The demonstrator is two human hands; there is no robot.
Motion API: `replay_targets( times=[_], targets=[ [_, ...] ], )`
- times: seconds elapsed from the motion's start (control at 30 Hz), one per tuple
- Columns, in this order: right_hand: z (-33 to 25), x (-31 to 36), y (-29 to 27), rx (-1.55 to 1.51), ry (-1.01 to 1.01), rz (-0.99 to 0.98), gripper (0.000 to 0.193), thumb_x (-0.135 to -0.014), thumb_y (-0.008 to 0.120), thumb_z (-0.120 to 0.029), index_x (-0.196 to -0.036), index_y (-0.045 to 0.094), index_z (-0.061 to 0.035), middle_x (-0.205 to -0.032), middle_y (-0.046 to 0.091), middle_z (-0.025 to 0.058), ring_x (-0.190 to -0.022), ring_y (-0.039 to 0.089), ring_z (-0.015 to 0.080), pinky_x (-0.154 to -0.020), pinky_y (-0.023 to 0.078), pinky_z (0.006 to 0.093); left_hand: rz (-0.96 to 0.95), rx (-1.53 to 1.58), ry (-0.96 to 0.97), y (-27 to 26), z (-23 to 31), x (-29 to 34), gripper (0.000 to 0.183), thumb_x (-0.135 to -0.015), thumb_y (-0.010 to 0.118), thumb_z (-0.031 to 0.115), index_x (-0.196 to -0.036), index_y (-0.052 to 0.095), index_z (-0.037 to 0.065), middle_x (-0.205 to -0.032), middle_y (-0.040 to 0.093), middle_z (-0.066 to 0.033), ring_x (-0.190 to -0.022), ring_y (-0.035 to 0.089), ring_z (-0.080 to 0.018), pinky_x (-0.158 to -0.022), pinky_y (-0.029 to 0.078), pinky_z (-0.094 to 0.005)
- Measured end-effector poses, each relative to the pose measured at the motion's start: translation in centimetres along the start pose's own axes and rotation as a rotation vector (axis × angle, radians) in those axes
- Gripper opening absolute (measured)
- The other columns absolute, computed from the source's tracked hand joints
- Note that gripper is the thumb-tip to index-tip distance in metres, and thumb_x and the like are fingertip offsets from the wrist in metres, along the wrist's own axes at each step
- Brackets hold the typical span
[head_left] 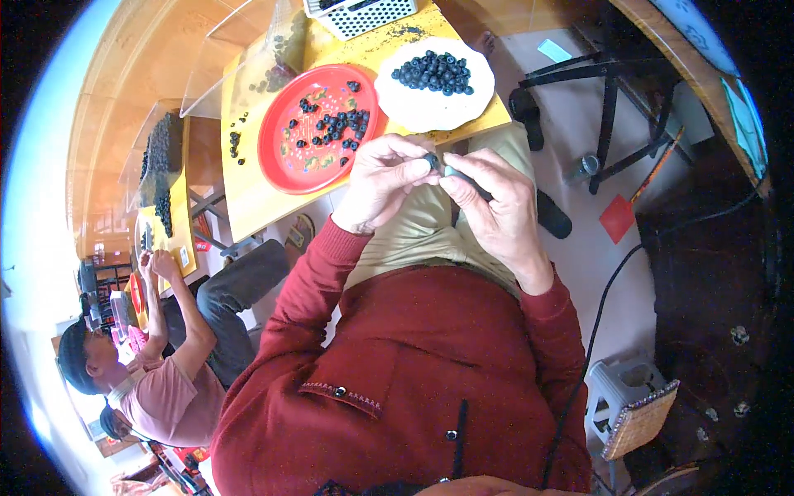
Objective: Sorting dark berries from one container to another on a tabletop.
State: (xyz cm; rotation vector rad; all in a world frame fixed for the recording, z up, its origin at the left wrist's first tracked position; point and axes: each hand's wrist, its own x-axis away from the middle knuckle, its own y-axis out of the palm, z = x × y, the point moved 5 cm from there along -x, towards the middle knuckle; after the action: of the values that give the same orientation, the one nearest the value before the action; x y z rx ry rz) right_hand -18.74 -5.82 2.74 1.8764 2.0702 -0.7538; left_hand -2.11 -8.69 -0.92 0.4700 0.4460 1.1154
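Observation:
Between the thumb and fingers of my left hand is a small black round part, held up in front of my lap. My right hand is closed around a slim dark tool with a pale tip near the part; its exact kind is hard to make out. Just beyond my hands, a white scalloped plate carries a heap of black round parts, some with holes. Left of it, a red round tray with a printed pattern holds scattered black parts and pale bits.
On the yellow table lie loose black parts, a clear plastic bin and a perforated white basket. To the left, another person works at a second table. A grey stool and a black cable are at right.

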Motion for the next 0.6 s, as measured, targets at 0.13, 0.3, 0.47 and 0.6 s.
replay_targets(
  times=[0.13,0.3,0.47,0.6],
  targets=[
    [-0.6,-0.1,-0.2,-0.005,-0.007,0.005,0.020,-0.087,0.067,-0.011,-0.102,0.066,0.0028,-0.086,0.066,0.0151,-0.074,0.066,0.0272,-0.064,0.051,0.0330,-0.005,-0.044,0.005,0.5,0.4,0.3,0.014,-0.084,0.068,0.002,-0.098,0.065,0.004,-0.096,0.064,-0.0143,-0.087,0.064,-0.0223,-0.075,0.054,-0.0328],
    [1.9,0.2,-1.9,0.012,0.126,0.075,0.021,-0.088,0.066,-0.011,-0.103,0.066,0.0034,-0.086,0.066,0.0150,-0.077,0.065,0.0228,-0.069,0.050,0.0310,-0.084,-0.081,0.054,2.5,1.4,0.5,0.014,-0.083,0.069,0.006,-0.096,0.064,0.006,-0.084,0.058,-0.0111,-0.076,0.060,-0.0217,-0.066,0.050,-0.0306],
    [0.3,0.2,-1.6,-0.094,0.139,0.013,0.024,-0.090,0.065,-0.015,-0.104,0.065,0.0041,-0.089,0.066,0.0139,-0.079,0.064,0.0206,-0.069,0.050,0.0301,-0.026,-0.032,0.023,1.7,0.8,0.4,0.014,-0.083,0.069,0.003,-0.097,0.064,0.005,-0.086,0.060,-0.0121,-0.079,0.061,-0.0221,-0.068,0.053,-0.0293],
    [0.0,0.3,-0.9,-0.170,0.098,0.004,0.027,-0.090,0.067,-0.019,-0.103,0.064,0.0044,-0.087,0.064,0.0122,-0.075,0.062,0.0181,-0.065,0.048,0.0278,-0.028,0.054,-0.021,1.5,0.3,0.4,0.012,-0.082,0.067,-0.004,-0.093,0.064,-0.002,-0.096,0.064,-0.0162,-0.083,0.067,-0.0232,-0.078,0.057,-0.0349]
  ],
)
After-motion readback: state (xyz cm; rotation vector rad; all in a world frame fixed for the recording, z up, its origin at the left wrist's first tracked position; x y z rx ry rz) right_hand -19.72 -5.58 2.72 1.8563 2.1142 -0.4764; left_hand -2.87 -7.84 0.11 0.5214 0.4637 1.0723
